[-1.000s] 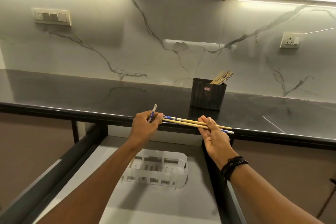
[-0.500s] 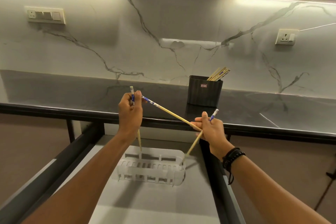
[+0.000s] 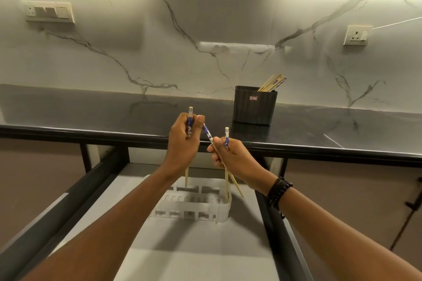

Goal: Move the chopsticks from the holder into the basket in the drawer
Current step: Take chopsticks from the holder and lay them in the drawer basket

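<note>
My left hand [image 3: 183,143] grips one wooden chopstick [image 3: 186,178] with a blue-patterned top, held upright, its tip down over the white slotted basket [image 3: 194,209] in the open drawer [image 3: 198,255]. My right hand [image 3: 235,162] holds two chopsticks: one [image 3: 226,186] upright with its tip inside the basket's right end, the other [image 3: 236,186] slanted, its patterned end touching my left thumb. The black holder [image 3: 254,107] stands on the dark counter behind, with several more chopsticks [image 3: 272,83] leaning out of it to the right.
The dark countertop's edge [image 3: 91,132] runs across just behind my hands. Black drawer rails [image 3: 75,191] flank the drawer on both sides. Wall sockets [image 3: 356,35] and a switch plate [image 3: 49,11] sit on the marble backsplash.
The chopsticks went from lying level between my hands to pointing down. My hands drew closer together, and the tips now reach into the basket.
</note>
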A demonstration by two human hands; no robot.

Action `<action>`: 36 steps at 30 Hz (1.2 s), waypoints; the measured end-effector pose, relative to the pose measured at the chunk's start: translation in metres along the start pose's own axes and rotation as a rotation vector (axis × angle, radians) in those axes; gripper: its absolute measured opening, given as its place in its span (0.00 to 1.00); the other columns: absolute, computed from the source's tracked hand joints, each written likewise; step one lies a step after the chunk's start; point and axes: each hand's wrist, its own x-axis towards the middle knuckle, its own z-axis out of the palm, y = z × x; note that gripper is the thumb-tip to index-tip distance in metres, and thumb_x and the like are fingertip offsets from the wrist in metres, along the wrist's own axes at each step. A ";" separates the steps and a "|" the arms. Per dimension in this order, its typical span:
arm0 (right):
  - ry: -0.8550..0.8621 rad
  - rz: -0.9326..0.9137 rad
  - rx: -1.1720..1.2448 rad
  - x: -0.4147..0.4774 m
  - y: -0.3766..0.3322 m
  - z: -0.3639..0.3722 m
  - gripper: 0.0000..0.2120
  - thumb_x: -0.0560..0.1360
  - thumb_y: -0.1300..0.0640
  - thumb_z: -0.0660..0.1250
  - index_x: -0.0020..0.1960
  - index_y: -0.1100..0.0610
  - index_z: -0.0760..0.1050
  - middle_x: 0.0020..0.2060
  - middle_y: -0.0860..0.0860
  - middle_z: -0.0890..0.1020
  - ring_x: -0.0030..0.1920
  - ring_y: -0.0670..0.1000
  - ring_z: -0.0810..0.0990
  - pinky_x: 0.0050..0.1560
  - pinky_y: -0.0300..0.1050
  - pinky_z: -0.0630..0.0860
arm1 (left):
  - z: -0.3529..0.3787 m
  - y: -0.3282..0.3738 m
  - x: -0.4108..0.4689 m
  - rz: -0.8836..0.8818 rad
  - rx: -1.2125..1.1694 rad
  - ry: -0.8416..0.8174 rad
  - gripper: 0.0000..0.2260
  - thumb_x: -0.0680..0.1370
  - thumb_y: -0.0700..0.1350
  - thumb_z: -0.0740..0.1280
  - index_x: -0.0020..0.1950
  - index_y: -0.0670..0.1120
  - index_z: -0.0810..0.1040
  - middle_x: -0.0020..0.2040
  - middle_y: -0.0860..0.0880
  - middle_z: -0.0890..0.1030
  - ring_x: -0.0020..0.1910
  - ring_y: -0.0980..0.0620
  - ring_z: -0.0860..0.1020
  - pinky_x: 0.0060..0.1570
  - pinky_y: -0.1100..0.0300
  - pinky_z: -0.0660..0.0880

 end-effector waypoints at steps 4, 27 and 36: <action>0.050 -0.042 0.113 0.000 -0.001 -0.005 0.18 0.84 0.49 0.52 0.49 0.60 0.74 0.33 0.50 0.70 0.32 0.45 0.69 0.37 0.40 0.71 | 0.005 0.006 -0.005 -0.114 -0.180 -0.103 0.15 0.83 0.48 0.52 0.58 0.40 0.73 0.43 0.44 0.77 0.34 0.59 0.71 0.37 0.66 0.69; -0.047 -0.156 0.095 -0.015 -0.009 0.006 0.10 0.85 0.58 0.51 0.52 0.54 0.72 0.46 0.54 0.77 0.47 0.50 0.77 0.52 0.46 0.79 | 0.007 0.015 -0.017 -0.114 -0.260 -0.389 0.17 0.80 0.51 0.57 0.65 0.48 0.74 0.55 0.51 0.81 0.53 0.59 0.80 0.44 0.70 0.77; 0.125 -0.029 0.606 -0.010 -0.004 -0.010 0.12 0.84 0.55 0.54 0.50 0.59 0.73 0.41 0.54 0.80 0.40 0.48 0.79 0.54 0.47 0.79 | 0.010 -0.001 -0.022 -0.170 -0.036 -0.536 0.14 0.80 0.50 0.61 0.63 0.47 0.73 0.54 0.51 0.82 0.53 0.57 0.80 0.50 0.65 0.77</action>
